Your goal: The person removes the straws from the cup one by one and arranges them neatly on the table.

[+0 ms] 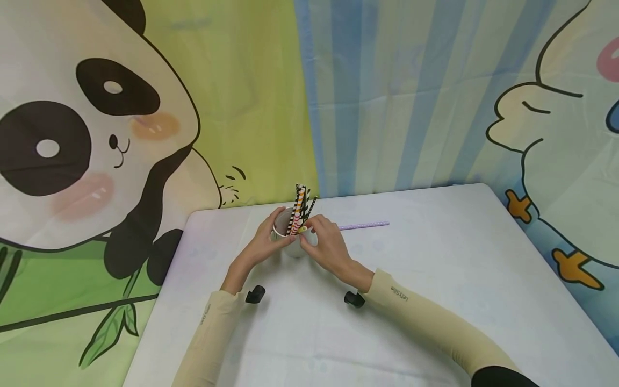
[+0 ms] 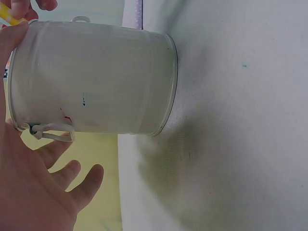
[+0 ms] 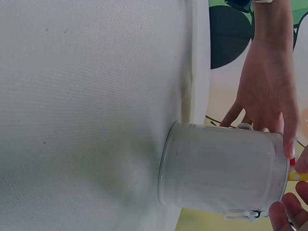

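Observation:
A small white pail (image 2: 96,77) with looped side handles stands upright on the table. My left hand (image 1: 263,239) grips it at the rim, thumb on the near edge and the other fingers spread behind its side. Several patterned paper straws (image 1: 299,207), striped black, orange and pink, stick up out of the pail. At the rim, my right hand (image 1: 331,244) pinches a yellow straw with white dots (image 3: 297,176), mostly hidden by the fingers and pail. A purple dotted straw (image 1: 365,226) lies on the table just right of the pail.
The white-covered table (image 1: 435,269) has its back edge a short way behind the pail. Beyond stand printed curtains, with a panda (image 1: 135,150) at the left and stripes at the middle. Black wrist mounts (image 1: 354,299) sit at both wrists.

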